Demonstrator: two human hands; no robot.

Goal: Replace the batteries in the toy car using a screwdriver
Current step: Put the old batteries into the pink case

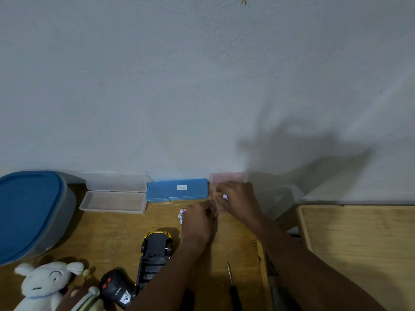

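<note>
The yellow and black toy car [155, 254] lies upside down on the wooden table [112, 232], its battery bay uncovered. A screwdriver [232, 286] with a black handle lies to its right. Three small batteries [181, 216] lie in a row beyond the car, just left of my left hand [197, 223], whose fingers are closed; what they hold is hidden. My right hand [238, 198] pinches a small white and red battery [225, 196] over a clear pink case [226, 179] by the wall.
A blue flat case [177, 190] and an open clear box [112, 196] stand along the wall. A large blue-lidded container [29, 212] sits at the left. A plush toy [45, 286] and a black remote control [116, 288] lie at the front left. A wooden box [359, 243] stands at the right.
</note>
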